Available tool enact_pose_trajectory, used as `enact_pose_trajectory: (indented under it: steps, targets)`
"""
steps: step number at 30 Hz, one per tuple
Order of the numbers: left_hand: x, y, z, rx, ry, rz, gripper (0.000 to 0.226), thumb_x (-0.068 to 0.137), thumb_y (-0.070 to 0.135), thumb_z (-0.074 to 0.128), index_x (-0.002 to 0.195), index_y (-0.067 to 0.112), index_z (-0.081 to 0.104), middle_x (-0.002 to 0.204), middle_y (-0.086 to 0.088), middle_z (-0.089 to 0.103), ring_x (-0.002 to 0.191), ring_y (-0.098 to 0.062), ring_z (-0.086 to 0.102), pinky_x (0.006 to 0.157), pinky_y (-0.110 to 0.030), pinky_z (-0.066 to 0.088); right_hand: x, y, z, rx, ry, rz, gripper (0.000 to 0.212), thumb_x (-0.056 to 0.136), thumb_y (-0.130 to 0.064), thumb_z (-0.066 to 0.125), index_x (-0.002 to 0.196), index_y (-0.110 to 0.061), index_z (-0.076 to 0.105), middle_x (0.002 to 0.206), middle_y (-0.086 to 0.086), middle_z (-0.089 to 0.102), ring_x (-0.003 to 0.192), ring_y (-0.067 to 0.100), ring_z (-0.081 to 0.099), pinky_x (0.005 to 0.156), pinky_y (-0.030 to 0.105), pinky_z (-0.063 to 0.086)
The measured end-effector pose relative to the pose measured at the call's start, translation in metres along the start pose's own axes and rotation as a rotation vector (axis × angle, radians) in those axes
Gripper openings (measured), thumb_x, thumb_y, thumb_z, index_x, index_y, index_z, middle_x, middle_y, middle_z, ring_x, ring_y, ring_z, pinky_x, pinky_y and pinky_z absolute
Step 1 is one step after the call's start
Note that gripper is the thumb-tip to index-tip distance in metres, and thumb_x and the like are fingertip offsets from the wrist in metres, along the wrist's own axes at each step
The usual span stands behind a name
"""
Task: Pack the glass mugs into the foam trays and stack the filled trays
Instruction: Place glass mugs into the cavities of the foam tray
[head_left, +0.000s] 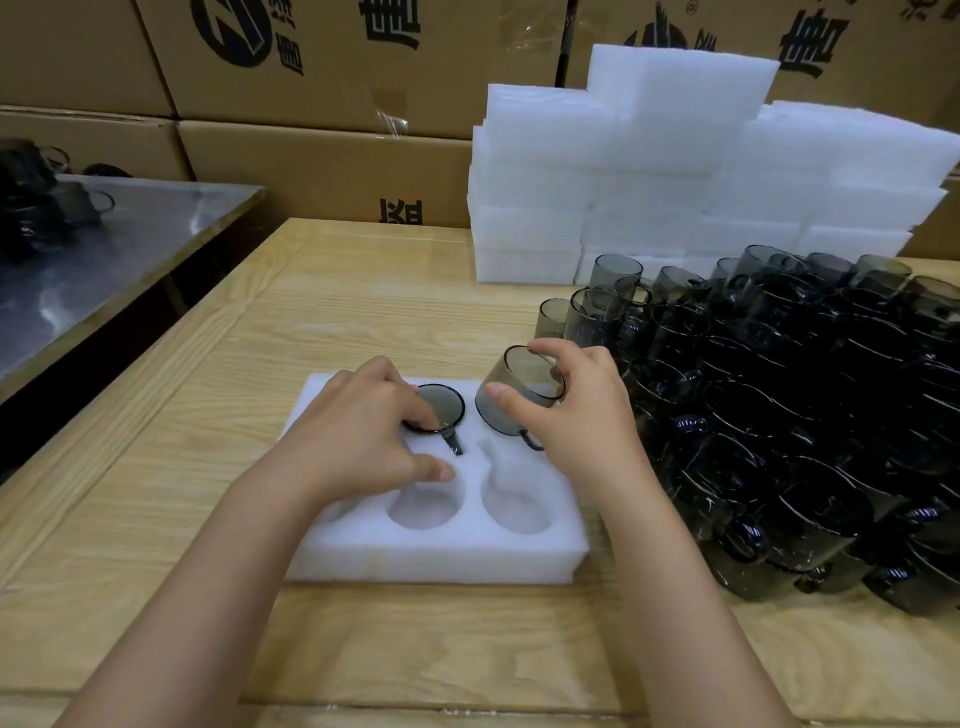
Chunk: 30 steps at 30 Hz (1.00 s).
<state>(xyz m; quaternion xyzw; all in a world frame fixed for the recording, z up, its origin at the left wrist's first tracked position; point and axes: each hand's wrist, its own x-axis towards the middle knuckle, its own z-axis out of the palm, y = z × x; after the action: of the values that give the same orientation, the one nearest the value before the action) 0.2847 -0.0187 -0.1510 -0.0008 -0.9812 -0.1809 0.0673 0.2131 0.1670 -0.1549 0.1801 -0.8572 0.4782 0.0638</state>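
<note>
A white foam tray (363, 558) with round cut-outs lies on the wooden table in front of me. One smoky glass mug (444, 405) sits sunk in the tray's far middle hole, handle toward me. My left hand (358, 441) rests over it, fingers on the mug's rim and thumb on the foam. My right hand (576, 410) grips a second smoky mug (524, 392) by its rim, tilted over the tray's far right hole. Two near holes show empty foam.
A large crowd of dark glass mugs (789, 415) fills the table's right side. Stacks of white foam trays (675, 171) stand behind them. Cardboard boxes (322, 161) line the back. A metal table (104, 260) with several mugs stands at the left.
</note>
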Motion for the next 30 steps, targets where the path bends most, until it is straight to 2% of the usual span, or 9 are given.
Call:
enact_pose_trajectory:
  steps: [7,15,17,20,22,24,26,28,30]
  targets:
    - [-0.001,0.005,-0.002,0.006,-0.011,-0.040,0.037,0.062,0.052,0.080,0.095,0.038,0.072,0.099,0.013,0.040,0.118,-0.011,0.044,0.088,-0.024,0.030,-0.003,-0.002,-0.001,-0.077,-0.059,-0.088,0.062,0.075,-0.037,0.075,0.131,-0.025,0.051,0.111,-0.004,0.037,0.112,0.016,0.040,0.100,0.031,0.037]
    - [-0.002,0.010,-0.005,0.058,-0.014,-0.011,0.037,0.067,0.050,0.078,0.099,0.031,0.072,0.089,0.023,0.038,0.116,-0.006,0.042,0.077,-0.023,0.026,-0.001,-0.002,0.006,-0.386,-0.163,-0.086,0.061,0.080,-0.044,0.068,0.134,-0.023,0.048,0.107,-0.002,0.029,0.112,0.020,0.030,0.098,0.029,0.030]
    - [-0.002,0.009,-0.004,0.051,-0.016,-0.015,0.036,0.067,0.050,0.078,0.098,0.032,0.072,0.089,0.023,0.036,0.116,-0.006,0.042,0.076,-0.022,0.025,-0.002,-0.001,0.007,-0.375,-0.173,-0.068,0.061,0.082,-0.045,0.066,0.136,-0.024,0.047,0.109,-0.001,0.030,0.111,0.020,0.028,0.099,0.028,0.028]
    - [-0.002,0.008,-0.002,0.029,-0.014,-0.020,0.036,0.066,0.050,0.078,0.098,0.034,0.072,0.090,0.022,0.034,0.117,-0.006,0.043,0.079,-0.023,0.027,-0.007,0.004,0.007,-0.397,-0.210,-0.108,0.066,0.086,-0.051,0.057,0.141,-0.019,0.037,0.124,0.002,0.030,0.122,0.021,0.022,0.104,0.028,0.024]
    - [-0.002,0.007,-0.001,0.026,-0.009,-0.009,0.040,0.066,0.049,0.078,0.103,0.034,0.070,0.092,0.022,0.038,0.115,-0.007,0.042,0.085,-0.024,0.030,-0.011,0.006,0.008,-0.347,-0.330,-0.095,0.079,0.088,-0.058,0.046,0.149,-0.016,0.017,0.150,0.000,0.011,0.141,0.015,0.001,0.114,0.029,0.010]
    - [-0.002,0.008,0.000,0.049,0.021,0.033,0.049,0.067,0.048,0.075,0.113,0.035,0.062,0.099,0.020,0.048,0.110,-0.007,0.040,0.094,-0.025,0.028,-0.014,0.007,0.009,-0.312,-0.426,-0.072,0.083,0.090,-0.061,0.034,0.151,-0.016,0.000,0.157,-0.007,-0.015,0.141,0.005,-0.019,0.111,0.025,-0.007]
    - [-0.005,0.014,0.001,0.044,0.067,0.106,0.064,0.065,0.045,0.063,0.127,0.036,0.050,0.118,0.020,0.048,0.119,-0.007,0.035,0.105,-0.026,0.019,-0.014,0.008,0.008,-0.402,-0.447,-0.096,0.077,0.094,-0.057,0.024,0.150,-0.013,-0.006,0.156,-0.004,-0.022,0.139,0.005,-0.024,0.109,0.024,-0.013]
    - [-0.006,0.023,0.003,-0.020,0.012,0.189,0.082,0.064,0.036,0.048,0.144,0.036,0.031,0.150,0.017,0.027,0.138,-0.002,0.015,0.116,-0.029,0.004,-0.012,0.008,0.008,-0.512,-0.452,-0.115,0.072,0.097,-0.052,0.020,0.149,-0.011,-0.008,0.155,-0.001,-0.023,0.140,0.009,-0.025,0.109,0.026,-0.014]
    - [-0.005,0.032,0.007,-0.016,-0.124,0.237,0.086,0.067,0.033,0.035,0.151,0.032,0.012,0.159,0.017,0.003,0.142,0.007,-0.003,0.117,-0.024,-0.009,-0.012,0.006,0.009,-0.593,-0.470,-0.111,0.072,0.097,-0.052,0.021,0.149,-0.011,-0.009,0.155,-0.001,-0.025,0.140,0.010,-0.025,0.111,0.029,-0.014]
